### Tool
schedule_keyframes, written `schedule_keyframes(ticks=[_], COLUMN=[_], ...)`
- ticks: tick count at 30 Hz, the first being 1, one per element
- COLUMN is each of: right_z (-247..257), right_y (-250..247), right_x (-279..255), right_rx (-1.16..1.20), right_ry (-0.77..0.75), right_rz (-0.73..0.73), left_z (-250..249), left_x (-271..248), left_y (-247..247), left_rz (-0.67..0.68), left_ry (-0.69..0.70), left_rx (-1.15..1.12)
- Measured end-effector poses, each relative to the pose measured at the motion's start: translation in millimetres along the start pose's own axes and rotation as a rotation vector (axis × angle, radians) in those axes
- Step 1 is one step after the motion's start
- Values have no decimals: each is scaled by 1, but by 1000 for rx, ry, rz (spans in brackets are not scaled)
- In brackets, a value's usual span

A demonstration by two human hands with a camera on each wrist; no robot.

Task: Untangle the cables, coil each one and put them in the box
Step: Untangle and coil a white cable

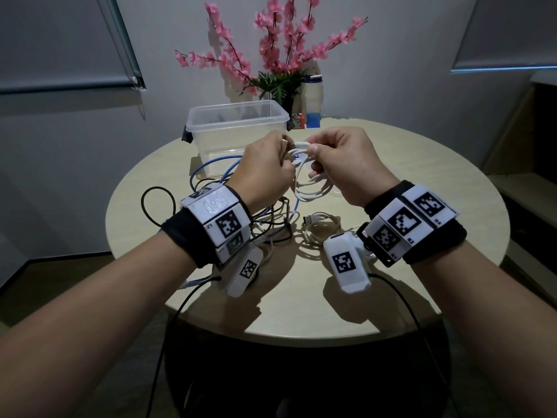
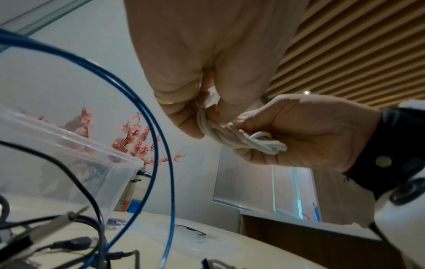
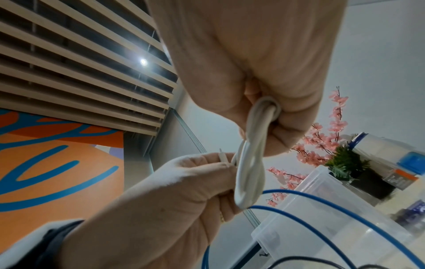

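Both hands are raised above the round table [image 1: 422, 182], holding a coiled white cable [image 1: 310, 188] between them. My left hand [image 1: 268, 170] pinches one side of the coil together with its plug end [image 2: 212, 97]. My right hand [image 1: 340, 164] grips the other side, fingers curled round the bundled loops [image 3: 250, 163]. Behind the hands stands the clear plastic box [image 1: 235, 125], open-topped. A tangle of blue cable [image 1: 217, 167] and black cables [image 1: 156, 203] lies on the table under my left wrist. A cream cable [image 1: 322, 227], loosely coiled, lies near my right wrist.
A pot of pink artificial blossoms [image 1: 280, 55] and a white bottle [image 1: 313, 98] stand at the table's far edge behind the box. Black leads hang from both wrist cameras over the table's near edge.
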State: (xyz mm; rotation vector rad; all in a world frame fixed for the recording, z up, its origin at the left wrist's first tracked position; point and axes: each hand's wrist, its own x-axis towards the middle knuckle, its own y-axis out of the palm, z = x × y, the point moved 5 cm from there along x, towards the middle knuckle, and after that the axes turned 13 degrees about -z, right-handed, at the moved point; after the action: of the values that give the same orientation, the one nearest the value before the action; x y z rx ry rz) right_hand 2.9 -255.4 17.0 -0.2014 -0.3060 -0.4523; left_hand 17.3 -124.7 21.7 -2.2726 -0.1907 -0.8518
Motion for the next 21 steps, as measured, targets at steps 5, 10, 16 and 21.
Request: schedule_keyframes(ticks=[5,10,16,21], right_z=[1,4,11,9], right_y=[-1,1,2,1], right_x=[2,2,2,4], right_rx=[49,11,-182,-179], right_ry=[21,14,-131,-172], right_rz=[3,35,122,163], left_z=[-1,-5,-1,1], left_x=[0,2,5,8], left_y=[-5,-6,-1,-3], left_rz=[-29,-74,-55,36], left_ry=[33,159,204,145], left_rx=[-63,44,102,-13])
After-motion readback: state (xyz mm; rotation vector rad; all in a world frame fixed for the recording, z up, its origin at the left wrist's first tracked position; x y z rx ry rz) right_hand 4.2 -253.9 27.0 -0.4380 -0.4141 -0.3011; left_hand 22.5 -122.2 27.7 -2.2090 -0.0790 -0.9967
